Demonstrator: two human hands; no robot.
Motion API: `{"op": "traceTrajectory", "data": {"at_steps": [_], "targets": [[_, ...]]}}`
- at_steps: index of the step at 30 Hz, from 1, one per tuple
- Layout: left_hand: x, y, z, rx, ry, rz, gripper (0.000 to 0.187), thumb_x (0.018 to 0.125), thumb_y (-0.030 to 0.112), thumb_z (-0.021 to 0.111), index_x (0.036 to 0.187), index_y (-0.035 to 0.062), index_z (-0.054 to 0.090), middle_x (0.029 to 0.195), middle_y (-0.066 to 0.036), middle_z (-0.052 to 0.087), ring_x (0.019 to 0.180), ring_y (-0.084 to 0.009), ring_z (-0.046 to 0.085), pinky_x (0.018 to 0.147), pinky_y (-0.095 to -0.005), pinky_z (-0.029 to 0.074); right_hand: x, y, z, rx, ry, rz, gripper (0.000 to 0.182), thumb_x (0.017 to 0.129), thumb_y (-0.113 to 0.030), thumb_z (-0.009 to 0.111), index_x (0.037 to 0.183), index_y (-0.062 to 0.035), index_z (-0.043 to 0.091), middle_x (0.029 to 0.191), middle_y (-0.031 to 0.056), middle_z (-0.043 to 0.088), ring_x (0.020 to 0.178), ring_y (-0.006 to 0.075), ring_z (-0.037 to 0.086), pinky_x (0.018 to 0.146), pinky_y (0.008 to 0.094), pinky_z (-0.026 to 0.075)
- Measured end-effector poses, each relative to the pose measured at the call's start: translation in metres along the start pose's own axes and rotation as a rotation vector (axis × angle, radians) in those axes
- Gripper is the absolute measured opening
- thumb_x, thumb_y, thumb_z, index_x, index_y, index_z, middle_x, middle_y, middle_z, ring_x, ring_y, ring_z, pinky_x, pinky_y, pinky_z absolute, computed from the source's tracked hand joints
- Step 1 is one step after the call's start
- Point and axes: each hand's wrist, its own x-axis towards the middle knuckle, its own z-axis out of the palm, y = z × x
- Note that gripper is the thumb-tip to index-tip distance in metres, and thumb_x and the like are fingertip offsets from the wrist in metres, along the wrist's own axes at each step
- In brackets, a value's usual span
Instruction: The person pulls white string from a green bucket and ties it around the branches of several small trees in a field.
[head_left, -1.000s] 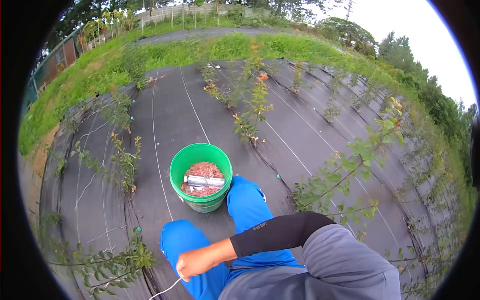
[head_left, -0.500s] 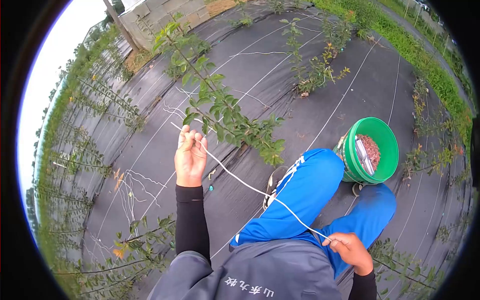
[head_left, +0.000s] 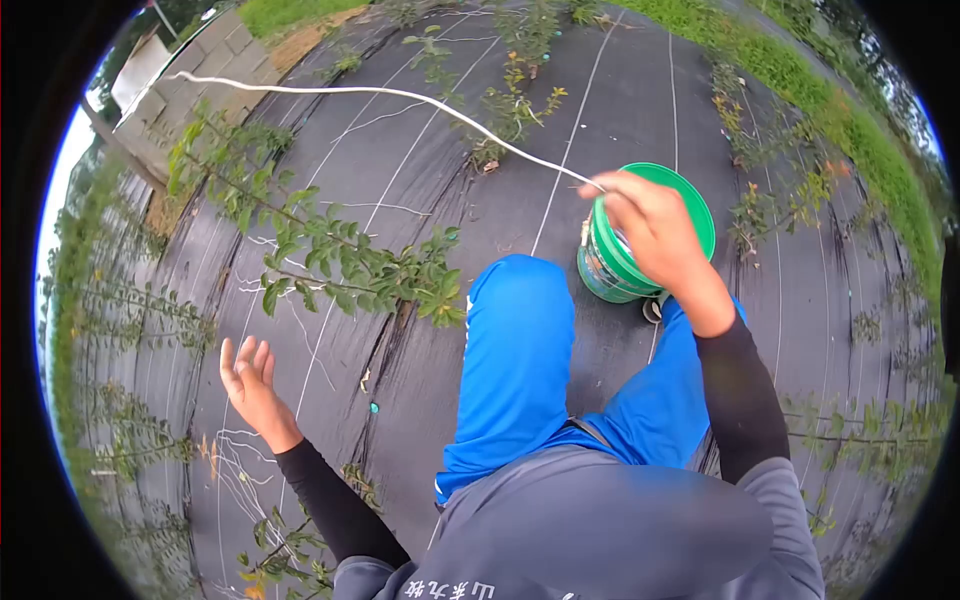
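Note:
My right hand (head_left: 655,235) grips one end of a white wire (head_left: 330,90), which arcs up and away to the left, past the leafy young tree (head_left: 345,260). This hand is raised in front of a green bucket (head_left: 612,272) and hides much of its opening. Nothing is in my left hand (head_left: 258,392); its fingers are bent and spread, palm turned up. It is left of the tree's lower leaves and above several loose white wires (head_left: 240,465) on the ground sheet.
Black ground sheet (head_left: 420,370) lies beneath me. My blue-trousered knee (head_left: 515,340) is beside the bucket. More young trees (head_left: 515,100) stand in rows around, with a block wall (head_left: 225,60) at the far left and grass (head_left: 800,80) at the far right.
My left hand has let go of the wire and moved left and down. My right hand has risen with its end, swinging the wire up across the view. The head view has shifted.

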Motion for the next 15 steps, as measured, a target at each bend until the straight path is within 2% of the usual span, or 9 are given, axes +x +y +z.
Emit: {"op": "traceTrajectory", "data": {"at_steps": [1,2,3,4,7,9,12,13,15], "targets": [[-0.001,-0.019,-0.014,0.237,0.009,-0.044,0.046,0.089,0.004,0.037,0.135,0.0012,0.032,0.131,-0.020,0.040,0.117,-0.0258,0.047,0.098,-0.0376,0.036,0.043,-0.001,0.017,-0.134,0.091,-0.321,0.029,0.086,-0.014,0.051,0.112,-0.0025,0.056,0.100,0.0145,0.061,0.084,0.0259,0.060,0.069,0.0346,0.046],[-0.004,-0.036,-0.030,0.659,-0.083,0.113,0.050,0.086,0.001,0.038,0.136,0.0015,0.032,0.137,-0.020,0.035,0.124,-0.0274,0.040,0.101,-0.0364,0.032,0.076,-0.008,0.041,-0.331,0.209,-0.496,0.047,0.085,-0.023,0.054,0.127,-0.0037,0.043,0.122,0.0218,0.049,0.107,0.0321,0.052,0.086,0.0450,0.039],[-0.009,-0.049,-0.040,0.698,-0.103,0.153,0.050,0.086,0.002,0.039,0.136,0.0010,0.032,0.139,-0.019,0.034,0.126,-0.0278,0.037,0.101,-0.0356,0.032,0.094,-0.025,0.060,-0.415,0.196,-0.530,0.058,0.084,-0.028,0.056,0.132,-0.0018,0.035,0.131,0.0273,0.037,0.117,0.0349,0.042,0.098,0.0498,0.028],[-0.014,-0.061,-0.050,0.620,-0.089,0.114,0.050,0.087,0.003,0.041,0.136,0.0017,0.032,0.139,-0.018,0.034,0.125,-0.0272,0.038,0.101,-0.0358,0.033,0.093,-0.051,0.077,-0.375,0.227,-0.568,0.059,0.084,-0.029,0.056,0.130,0.0011,0.036,0.131,0.0294,0.035,0.120,0.0386,0.038,0.102,0.0503,0.022],[-0.063,-0.019,-0.005,0.621,-0.105,0.087,0.047,0.090,0.009,0.042,0.135,-0.0008,0.034,0.137,-0.017,0.038,0.123,-0.0270,0.042,0.100,-0.0360,0.034,0.040,-0.098,0.106,0.082,0.155,-0.667,0.059,0.077,-0.029,0.064,0.124,0.0001,0.043,0.127,0.0302,0.039,0.118,0.0401,0.040,0.103,0.0499,0.024],[-0.086,-0.003,0.030,0.349,-0.235,0.158,0.046,0.093,0.018,0.044,0.133,-0.0024,0.035,0.136,-0.017,0.038,0.121,-0.0269,0.043,0.099,-0.0361,0.035,0.004,-0.093,0.117,0.109,0.183,-0.723,0.059,0.075,-0.029,0.066,0.122,-0.0010,0.046,0.126,0.0289,0.040,0.118,0.0402,0.041,0.103,0.0500,0.024],[-0.136,0.040,0.106,0.172,-0.618,0.150,0.063,0.096,0.046,0.028,0.139,0.0001,0.024,0.141,-0.016,0.031,0.127,-0.0256,0.035,0.103,-0.0364,0.031,-0.040,-0.086,0.119,0.219,0.133,-0.664,0.056,0.079,-0.038,0.058,0.121,-0.0018,0.049,0.129,0.0285,0.038,0.120,0.0397,0.040,0.104,0.0519,0.023],[-0.148,0.049,0.131,0.201,-0.588,0.166,0.063,0.096,0.046,0.028,0.139,0.0001,0.024,0.141,-0.016,0.031,0.127,-0.0256,0.035,0.103,-0.0364,0.031,-0.049,-0.085,0.116,0.244,0.173,-0.658,0.058,0.082,-0.044,0.050,0.121,-0.0024,0.049,0.130,0.0278,0.038,0.121,0.0401,0.039,0.104,0.0532,0.022],[-0.167,0.060,0.186,-0.279,-0.854,-0.275,0.066,0.095,0.050,0.024,0.140,0.0007,0.020,0.142,-0.015,0.029,0.129,-0.0263,0.032,0.105,-0.0374,0.028,-0.058,-0.065,0.107,0.230,0.234,-0.641,0.062,0.084,-0.053,0.042,0.122,-0.0049,0.050,0.130,0.0258,0.040,0.121,0.0404,0.039,0.104,0.0555,0.020]]}}
